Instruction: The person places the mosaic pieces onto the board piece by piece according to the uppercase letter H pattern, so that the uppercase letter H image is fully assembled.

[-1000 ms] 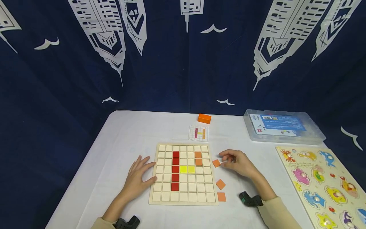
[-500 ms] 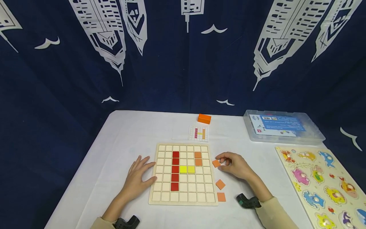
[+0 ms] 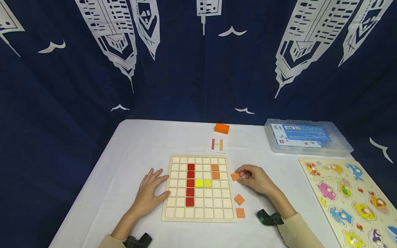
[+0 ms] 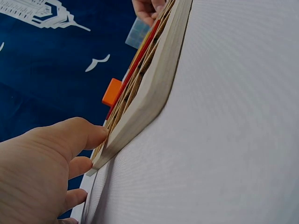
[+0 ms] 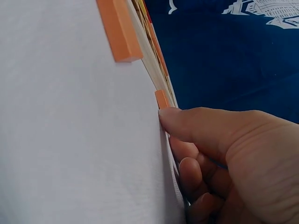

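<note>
A wooden grid board [image 3: 198,213] lies on the white table with a column of red tiles [image 3: 190,183], two yellow tiles [image 3: 203,183] and two orange tiles [image 3: 215,171] in its squares. My left hand [image 3: 149,194] rests at its left side, fingers spread, thumb touching the edge; the left wrist view shows this thumb [image 4: 96,135] against the rim. Right of the board, my right hand [image 3: 255,179] pinches a loose orange tile [image 3: 235,176] between thumb and fingers. In the right wrist view that tile [image 5: 161,99] sticks out past the thumb, mostly covered.
Two more loose orange tiles, one turned [image 3: 239,199] and one square-on [image 3: 240,213], lie by the board's right edge. Behind the board are a pattern card [image 3: 215,144] and an orange block [image 3: 221,128]. A plastic case [image 3: 310,137] and an animal puzzle board [image 3: 350,203] occupy the right.
My right hand has moved slightly left and its thumb and fingers have come together on the nearest loose orange tile. My left hand has stayed in place at the board.
</note>
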Demonstrator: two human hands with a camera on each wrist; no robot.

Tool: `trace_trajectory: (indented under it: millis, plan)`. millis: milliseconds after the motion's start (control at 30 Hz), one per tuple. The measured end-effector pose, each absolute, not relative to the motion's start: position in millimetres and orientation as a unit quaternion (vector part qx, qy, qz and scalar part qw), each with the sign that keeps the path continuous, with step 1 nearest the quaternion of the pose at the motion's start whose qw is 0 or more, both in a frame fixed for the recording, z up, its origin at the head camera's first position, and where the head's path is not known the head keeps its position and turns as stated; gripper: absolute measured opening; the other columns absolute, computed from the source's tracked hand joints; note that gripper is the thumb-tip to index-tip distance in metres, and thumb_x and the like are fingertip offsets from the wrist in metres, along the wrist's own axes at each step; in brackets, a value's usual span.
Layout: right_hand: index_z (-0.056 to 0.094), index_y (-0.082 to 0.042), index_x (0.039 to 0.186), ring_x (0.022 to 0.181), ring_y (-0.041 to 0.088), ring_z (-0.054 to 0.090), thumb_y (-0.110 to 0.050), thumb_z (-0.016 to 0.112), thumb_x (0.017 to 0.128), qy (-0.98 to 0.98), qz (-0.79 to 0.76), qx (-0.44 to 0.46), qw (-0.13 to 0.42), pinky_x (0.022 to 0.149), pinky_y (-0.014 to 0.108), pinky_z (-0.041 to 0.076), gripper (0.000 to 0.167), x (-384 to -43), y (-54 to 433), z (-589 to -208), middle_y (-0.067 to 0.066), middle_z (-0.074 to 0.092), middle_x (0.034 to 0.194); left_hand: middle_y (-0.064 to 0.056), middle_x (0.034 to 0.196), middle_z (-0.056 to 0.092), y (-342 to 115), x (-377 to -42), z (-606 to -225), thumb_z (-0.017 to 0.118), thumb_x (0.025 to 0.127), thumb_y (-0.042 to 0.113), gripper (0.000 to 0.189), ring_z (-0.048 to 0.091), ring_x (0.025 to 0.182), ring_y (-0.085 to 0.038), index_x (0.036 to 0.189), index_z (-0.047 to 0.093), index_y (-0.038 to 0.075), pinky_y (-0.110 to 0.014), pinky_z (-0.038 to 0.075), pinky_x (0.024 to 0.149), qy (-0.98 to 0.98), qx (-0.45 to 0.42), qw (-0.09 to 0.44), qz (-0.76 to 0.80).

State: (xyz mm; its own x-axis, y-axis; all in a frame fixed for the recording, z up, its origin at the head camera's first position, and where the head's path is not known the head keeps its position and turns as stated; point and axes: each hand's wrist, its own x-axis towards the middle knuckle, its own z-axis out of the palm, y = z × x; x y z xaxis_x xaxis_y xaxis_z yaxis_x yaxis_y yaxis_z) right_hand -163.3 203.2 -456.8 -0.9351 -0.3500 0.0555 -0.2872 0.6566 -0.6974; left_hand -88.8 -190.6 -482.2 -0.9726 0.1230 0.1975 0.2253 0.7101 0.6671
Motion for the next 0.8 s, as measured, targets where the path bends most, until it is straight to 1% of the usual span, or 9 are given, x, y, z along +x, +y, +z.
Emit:
trace_trajectory:
  millis: [367,567,800]
  plan:
    - [0.070,-0.005,0.094,0.066,0.008,0.051,-0.002,0.077,0.079,0.907,-0.384,-0.168,0.034,0.058,0.019,0.045,0.016,-159,197,-441,-0.001,0.061,0.075,-0.019,0.150,0.043,-190,-89,-482,0.077,0.081,0.020,0.051,0.017,0.147,-0.046,0.128,0.063,0.010,-0.065,0.009,0.116,-0.922,-0.096,0.072,-0.369]
    - [0.070,-0.006,0.092,0.065,0.008,0.051,-0.003,0.077,0.078,0.897,-0.394,-0.190,0.054,0.057,0.018,0.045,0.016,-149,174,-432,-0.002,0.061,0.074,-0.019,0.150,0.043,-190,-89,-482,0.077,0.081,0.020,0.051,0.017,0.147,-0.046,0.128,0.063,0.010,-0.065,0.010,0.117,-0.925,-0.095,0.069,-0.363]
    - [0.069,-0.005,0.090,0.062,0.007,0.050,-0.006,0.079,0.078,0.894,-0.390,-0.207,0.078,0.056,0.017,0.045,0.016,-146,149,-429,-0.004,0.059,0.072,-0.019,0.150,0.043,-190,-89,-480,0.077,0.081,0.018,0.051,0.016,0.147,-0.046,0.129,0.062,0.009,-0.065,0.009,0.117,-0.922,-0.093,0.067,-0.369]
